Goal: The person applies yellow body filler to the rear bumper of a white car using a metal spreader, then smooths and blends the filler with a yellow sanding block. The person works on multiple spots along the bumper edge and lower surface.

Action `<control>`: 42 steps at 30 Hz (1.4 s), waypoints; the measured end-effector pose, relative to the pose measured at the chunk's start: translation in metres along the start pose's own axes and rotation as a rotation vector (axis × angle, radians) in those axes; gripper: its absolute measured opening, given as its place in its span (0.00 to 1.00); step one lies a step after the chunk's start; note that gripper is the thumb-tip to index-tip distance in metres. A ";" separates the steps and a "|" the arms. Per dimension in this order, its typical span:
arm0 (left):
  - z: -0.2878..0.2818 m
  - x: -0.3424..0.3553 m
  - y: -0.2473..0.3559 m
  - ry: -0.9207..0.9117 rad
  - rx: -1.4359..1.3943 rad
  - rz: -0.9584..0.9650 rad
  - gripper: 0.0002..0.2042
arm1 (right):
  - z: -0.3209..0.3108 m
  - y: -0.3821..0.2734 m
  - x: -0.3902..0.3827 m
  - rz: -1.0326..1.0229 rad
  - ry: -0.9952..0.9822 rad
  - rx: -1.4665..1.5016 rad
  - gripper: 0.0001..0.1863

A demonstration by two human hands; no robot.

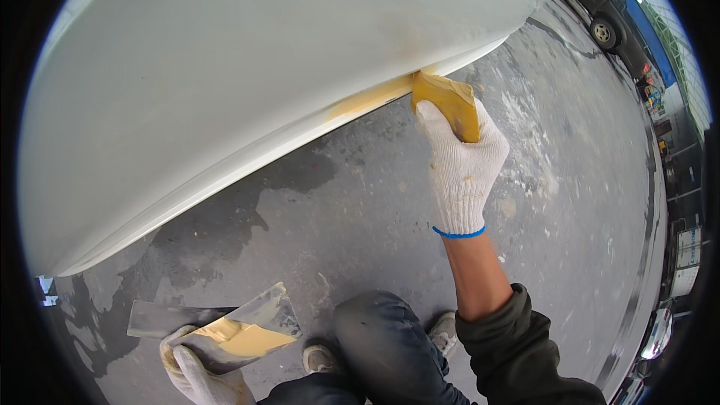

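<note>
My right hand (466, 169), in a white knit glove with a blue cuff, grips a yellow putty spreader (454, 101). The spreader's far edge touches the lower edge of a pale vehicle body panel (247, 67). A strip of yellowish filler putty (367, 103) is smeared along that edge, left of the spreader. At the lower left my left hand (191, 375), also gloved, is closed on a grey mixing plate (276, 307). A mound of yellow putty (251, 339) lies on the plate. Next to it, a dark flat blade (172, 320) sticks out to the left of the same hand.
Below the panel lies a grey floor (352, 202) with dark wet-looking patches and pale stains. My bent knee (382, 337) and shoes (321, 360) are at the bottom. A dark vehicle (600, 11) stands at the far right, with assorted items along that side.
</note>
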State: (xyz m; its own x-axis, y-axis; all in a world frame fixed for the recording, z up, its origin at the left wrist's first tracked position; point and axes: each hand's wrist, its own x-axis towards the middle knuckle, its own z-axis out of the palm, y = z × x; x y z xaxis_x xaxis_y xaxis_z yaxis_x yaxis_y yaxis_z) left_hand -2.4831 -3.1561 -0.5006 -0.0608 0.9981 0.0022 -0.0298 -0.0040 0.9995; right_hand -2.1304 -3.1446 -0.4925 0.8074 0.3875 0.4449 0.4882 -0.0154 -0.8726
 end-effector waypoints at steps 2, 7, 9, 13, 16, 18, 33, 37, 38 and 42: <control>0.001 0.001 0.000 -0.010 0.000 -0.009 0.18 | 0.004 -0.004 -0.007 -0.022 -0.008 -0.008 0.15; 0.007 0.002 0.000 -0.036 0.000 -0.034 0.18 | 0.021 -0.018 -0.032 -0.063 -0.024 0.027 0.15; 0.007 0.000 0.001 -0.048 0.006 -0.036 0.18 | 0.026 -0.027 -0.042 -0.115 -0.059 -0.033 0.16; 0.009 -0.002 0.002 -0.085 0.017 -0.036 0.18 | 0.036 -0.022 -0.052 -0.198 -0.061 0.063 0.15; 0.020 -0.004 0.005 -0.098 0.028 -0.033 0.18 | 0.037 -0.033 -0.059 -0.154 -0.181 0.113 0.16; 0.016 -0.004 -0.005 -0.105 0.042 -0.023 0.18 | 0.033 -0.035 -0.064 -0.071 -0.352 0.268 0.17; 0.014 -0.008 -0.010 -0.046 0.001 -0.001 0.17 | -0.084 0.022 0.033 0.139 -0.249 -0.173 0.19; 0.012 -0.007 -0.009 -0.056 -0.035 -0.021 0.17 | -0.072 0.006 0.056 -0.054 -0.282 -0.430 0.19; 0.010 -0.007 -0.012 -0.058 -0.044 -0.022 0.16 | -0.070 0.004 0.060 -0.085 -0.302 -0.491 0.19; 0.004 -0.007 -0.019 -0.066 -0.078 -0.028 0.16 | -0.063 0.004 0.073 -0.243 -0.283 -0.681 0.19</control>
State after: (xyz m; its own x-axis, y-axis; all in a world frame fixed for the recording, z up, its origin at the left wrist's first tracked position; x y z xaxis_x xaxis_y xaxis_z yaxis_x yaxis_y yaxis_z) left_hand -2.4778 -3.1623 -0.5192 0.0071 0.9997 -0.0214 -0.1086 0.0220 0.9938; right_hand -2.0489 -3.1743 -0.4507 0.5811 0.6718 0.4593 0.8106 -0.4275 -0.4002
